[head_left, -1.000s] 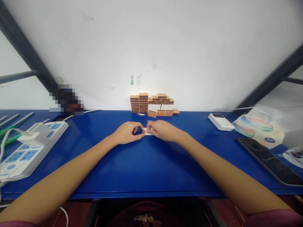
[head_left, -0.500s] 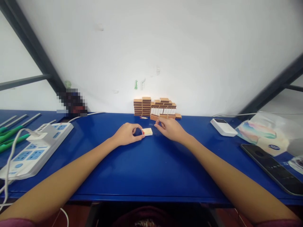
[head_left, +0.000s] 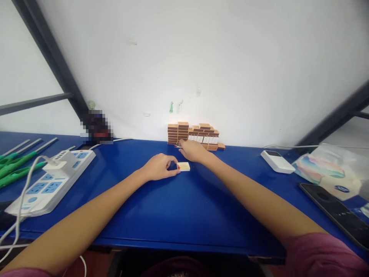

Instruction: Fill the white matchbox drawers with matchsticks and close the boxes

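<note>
My left hand (head_left: 161, 168) pinches the left end of a small white matchbox tray (head_left: 183, 167) on the blue table, thumb in front and index finger behind. Pale matchsticks with red heads lie inside the tray. Farther back, my right hand (head_left: 192, 150) reaches to the foot of the matchbox pile, its fingertips closed on a few loose matches (head_left: 177, 146). The hand hides part of the lower boxes. Brown-sided matchboxes (head_left: 173, 132) stand in columns at the left of the pile, and white trays (head_left: 211, 140) stand on end between boxes at the right.
A white power strip (head_left: 54, 188) with cables and green-handled tools (head_left: 17, 167) lie at the left. On the right are a white device (head_left: 277, 161), a black phone (head_left: 331, 211) and a plastic packet (head_left: 323, 165). The wall (head_left: 245, 77) rises behind the table.
My right hand has moved forward and left from beside the tray to the loose matches by the pile. My left hand keeps its hold on the tray. The view has shifted slightly.
</note>
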Tool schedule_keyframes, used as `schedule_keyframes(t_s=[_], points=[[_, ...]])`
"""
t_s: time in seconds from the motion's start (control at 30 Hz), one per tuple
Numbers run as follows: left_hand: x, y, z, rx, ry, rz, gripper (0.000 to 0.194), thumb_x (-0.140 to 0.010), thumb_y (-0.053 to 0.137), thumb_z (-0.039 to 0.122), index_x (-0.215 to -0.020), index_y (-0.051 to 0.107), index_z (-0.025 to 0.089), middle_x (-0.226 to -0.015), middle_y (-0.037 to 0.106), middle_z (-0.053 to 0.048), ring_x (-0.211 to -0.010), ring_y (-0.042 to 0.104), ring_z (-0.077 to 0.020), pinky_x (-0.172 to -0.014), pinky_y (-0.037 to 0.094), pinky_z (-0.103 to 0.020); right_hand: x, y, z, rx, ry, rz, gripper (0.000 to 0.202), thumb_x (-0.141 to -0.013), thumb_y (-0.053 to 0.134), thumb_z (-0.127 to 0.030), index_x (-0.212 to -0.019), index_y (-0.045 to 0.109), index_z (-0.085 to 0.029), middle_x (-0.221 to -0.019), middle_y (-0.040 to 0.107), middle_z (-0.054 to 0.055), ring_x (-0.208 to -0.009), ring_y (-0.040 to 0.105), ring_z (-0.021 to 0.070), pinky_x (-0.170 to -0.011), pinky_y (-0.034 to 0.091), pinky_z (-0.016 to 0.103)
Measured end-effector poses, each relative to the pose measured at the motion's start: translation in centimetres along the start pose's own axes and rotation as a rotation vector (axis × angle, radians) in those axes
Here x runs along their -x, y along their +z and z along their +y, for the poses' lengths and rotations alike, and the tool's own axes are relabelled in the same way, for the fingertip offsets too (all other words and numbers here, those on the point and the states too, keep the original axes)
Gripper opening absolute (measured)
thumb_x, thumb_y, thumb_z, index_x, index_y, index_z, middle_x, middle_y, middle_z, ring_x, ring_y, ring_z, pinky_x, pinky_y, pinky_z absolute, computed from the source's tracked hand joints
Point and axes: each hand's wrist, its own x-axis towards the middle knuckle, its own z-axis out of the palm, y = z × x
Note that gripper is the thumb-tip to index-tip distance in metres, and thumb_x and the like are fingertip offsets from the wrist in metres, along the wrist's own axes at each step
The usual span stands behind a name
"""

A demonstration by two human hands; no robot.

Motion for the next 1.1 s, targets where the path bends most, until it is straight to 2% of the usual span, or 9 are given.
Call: schedule_keyframes(t_s=[0.17,0.33,0.43,0.53,0.63,0.77,0.9,1.03,1.1], points=[[-0.1,-0.1,-0.2,0.005,0.013,-0.008,0.033,-0.088,0.068,0.046,-0.108,0.073,0.020,-0.064,0.060,0.003,-0.058,0.054,-0.0132,-0.056,0.033,-0.026,-3.0,-0.5,-1.5,0.097,0.021,-0.126,0.031,-0.103,0.044,-0.011,-0.129,0.057,-0.003,-0.123,0.070,0.026,-0.115,0.068,0.0333,-0.088,0.052,0.037],[-0.1,-0.5,-0.4,-0.037,0.023,0.006,0.032,-0.088,0.069,0.044,-0.107,0.073,0.019,-0.066,0.064,0.002,-0.060,0.057,-0.0144,-0.057,0.033,-0.027,-3.1,-0.7,-1.0,0.095,-0.018,-0.239,0.027,-0.104,0.049,-0.022,-0.120,0.065,-0.007,-0.118,0.073,0.024,-0.107,0.071,0.0318,-0.081,0.052,0.033],[0.0,-0.5,-0.5,-0.048,0.017,0.010,0.029,-0.088,0.069,0.043,-0.104,0.073,0.020,-0.069,0.066,0.001,-0.061,0.059,-0.0150,-0.058,0.033,-0.027,-2.2,-1.2,-0.9,0.089,-0.058,-0.303,0.024,-0.105,0.051,-0.026,-0.111,0.068,-0.010,-0.112,0.076,0.019,-0.098,0.073,0.0288,-0.072,0.050,0.030],[0.0,-0.5,-0.7,-0.063,0.022,0.016,0.030,-0.088,0.069,0.043,-0.105,0.073,0.020,-0.070,0.067,0.001,-0.061,0.059,-0.0153,-0.058,0.034,-0.027,-0.9,-2.0,-1.1,0.081,-0.060,-0.324,0.021,-0.104,0.052,-0.021,-0.114,0.067,-0.010,-0.113,0.075,0.018,-0.095,0.073,0.0266,-0.069,0.046,0.028],[0.0,-0.5,-0.9,-0.067,0.027,0.021,0.030,-0.087,0.069,0.044,-0.105,0.072,0.019,-0.070,0.067,0.001,-0.060,0.059,-0.0151,-0.058,0.034,-0.027,0.8,-2.8,-0.8,0.046,-0.035,-0.295,0.020,-0.105,0.049,-0.020,-0.116,0.063,-0.010,-0.110,0.075,0.018,-0.092,0.071,0.0253,-0.067,0.042,0.028],[-0.2,-0.3,-1.0,-0.038,0.028,0.026,0.031,-0.087,0.069,0.045,-0.105,0.073,0.020,-0.068,0.066,0.002,-0.059,0.059,-0.0145,-0.057,0.034,-0.027,3.4,-3.4,-0.6,-0.059,-0.047,-0.207,0.024,-0.109,0.042,-0.029,-0.110,0.060,-0.014,-0.102,0.074,0.014,-0.083,0.068,0.0214,-0.064,0.039,0.027],[-0.3,-0.2,-0.8,-0.013,0.033,0.021,0.032,-0.087,0.069,0.044,-0.106,0.072,0.019,-0.068,0.067,0.002,-0.058,0.058,-0.0139,-0.057,0.035,-0.027,5.5,-3.4,-2.1,-0.030,-0.085,-0.213,0.026,-0.110,0.039,-0.032,-0.118,0.056,-0.014,-0.105,0.073,0.015,-0.082,0.068,0.0216,-0.063,0.040,0.027],[-0.2,-0.2,-0.8,-0.009,0.031,0.019,0.031,-0.086,0.070,0.043,-0.106,0.072,0.020,-0.068,0.066,0.002,-0.058,0.057,-0.0134,-0.056,0.035,-0.027,6.1,-3.4,-3.4,0.072,-0.070,-0.259,0.023,-0.108,0.043,-0.027,-0.121,0.055,-0.012,-0.101,0.073,0.017,-0.085,0.070,0.0252,-0.067,0.042,0.028],[-0.2,-0.3,-0.8,-0.003,0.032,0.016,0.032,-0.086,0.070,0.044,-0.106,0.072,0.020,-0.067,0.065,0.003,-0.058,0.057,-0.0134,-0.056,0.035,-0.026,5.6,-3.4,-2.9,0.057,-0.059,-0.217,0.022,-0.108,0.042,-0.026,-0.121,0.056,-0.013,-0.101,0.073,0.016,-0.085,0.070,0.0253,-0.067,0.042,0.028]])
